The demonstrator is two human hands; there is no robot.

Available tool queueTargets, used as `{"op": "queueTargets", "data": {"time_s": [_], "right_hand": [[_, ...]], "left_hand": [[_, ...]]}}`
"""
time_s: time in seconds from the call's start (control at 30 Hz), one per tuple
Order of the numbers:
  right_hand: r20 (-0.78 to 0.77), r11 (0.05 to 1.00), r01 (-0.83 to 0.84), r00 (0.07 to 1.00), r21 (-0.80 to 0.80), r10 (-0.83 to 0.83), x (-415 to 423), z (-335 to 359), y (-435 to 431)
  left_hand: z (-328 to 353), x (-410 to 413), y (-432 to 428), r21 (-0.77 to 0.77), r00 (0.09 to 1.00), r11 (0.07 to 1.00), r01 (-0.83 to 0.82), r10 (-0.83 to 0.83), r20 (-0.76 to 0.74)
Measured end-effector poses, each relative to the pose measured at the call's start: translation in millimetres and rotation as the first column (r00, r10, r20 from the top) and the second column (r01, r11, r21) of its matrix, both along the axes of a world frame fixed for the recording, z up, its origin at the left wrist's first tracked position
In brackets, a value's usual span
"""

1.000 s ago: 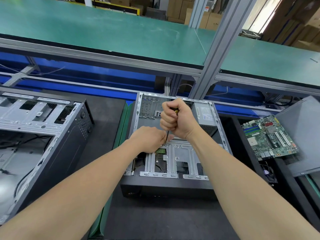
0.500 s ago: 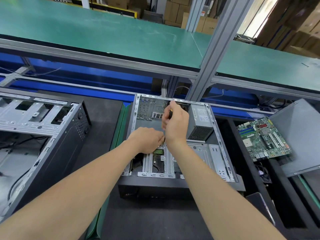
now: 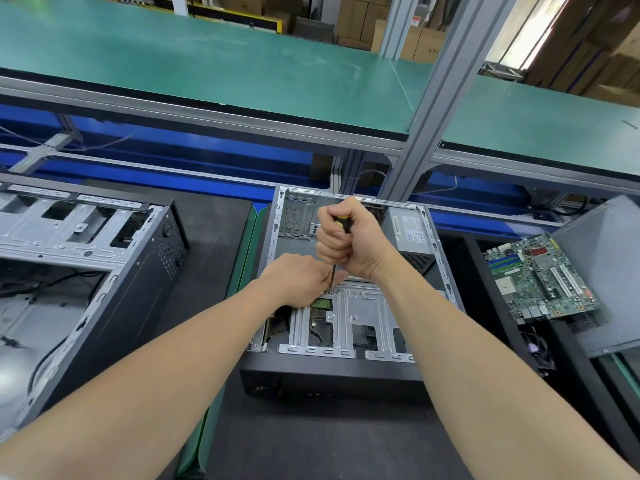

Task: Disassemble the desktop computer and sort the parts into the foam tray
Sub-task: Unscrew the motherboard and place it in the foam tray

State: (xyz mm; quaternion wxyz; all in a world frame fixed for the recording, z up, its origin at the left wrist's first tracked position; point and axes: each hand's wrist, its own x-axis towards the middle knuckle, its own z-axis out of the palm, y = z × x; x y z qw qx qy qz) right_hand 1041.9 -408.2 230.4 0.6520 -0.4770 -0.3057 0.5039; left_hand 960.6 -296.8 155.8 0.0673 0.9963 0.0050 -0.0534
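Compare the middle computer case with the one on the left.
The middle case is worked on: the right hand grips a screwdriver over it; the left case is untouched. The middle case holds a power supply; the left case shows loose cables, no supply in view. Both lie open side up, grey metal inside, black outside.

Green-topped benches [image 3: 214, 74], stacked cartons [image 3: 360, 19]

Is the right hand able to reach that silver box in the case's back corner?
Probably yes: nothing lies between the right hand and the silver box, though that hand grips a screwdriver.
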Motion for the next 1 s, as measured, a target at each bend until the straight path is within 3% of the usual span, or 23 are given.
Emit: {"op": "queueTargets", "data": {"time_s": [0.13, 0.27, 0.37, 0.47, 0.53, 0.6, 0.7, 0.77, 1.0], "right_hand": [[0.176, 0.994, 0.105, 0.980, -0.037, -0.097, -9, 5, -4], [0.456, 0.866, 0.501, 0.773, -0.010, -0.442, -35, 4, -11], [0.460, 0.737, 0.676, 0.650, 0.012, -0.604, -52, 3, -4], [0.483, 0.696, 0.718, 0.606, 0.012, -0.632, -60, 2, 6], [0.379, 0.694, 0.719, 0.630, 0.046, -0.678, -58, 1, 7], [0.280, 0.750, 0.660, 0.714, 0.035, -0.641, -48, 1, 5], [0.211, 0.902, 0.431, 0.882, 0.006, -0.423, -29, 3, 0], [0.153, 0.956, 0.293, 0.945, -0.003, -0.289, -17, 2, -5], [0.071, 0.999, 0.042, 0.997, -0.005, -0.041, -3, 2, -3]], "left_hand": [[0, 1, 0, 0.013, 1.000, 1.000, -0.011, 0.011, -0.016], [2, 1, -1, 0.004, 1.000, 1.000, -0.002, 0.002, -0.026], [2, 0, -1, -0.026, 1.000, 1.000, -0.012, 0.011, -0.022], [3, -1, -2, -0.052, 0.999, 0.998, -0.042, 0.040, -0.035], [4, -1, -2, -0.051, 0.998, 0.998, -0.048, 0.046, -0.041], [4, -1, -1, -0.038, 0.997, 0.998, -0.057, 0.055, -0.046], [1, 0, -1, -0.008, 0.998, 0.999, -0.048, 0.047, -0.039], [2, 0, -1, 0.005, 0.999, 0.999, -0.037, 0.037, -0.036], [2, -2, -2, -0.040, 1.000, 0.999, -0.020, 0.020, -0.003]]}}
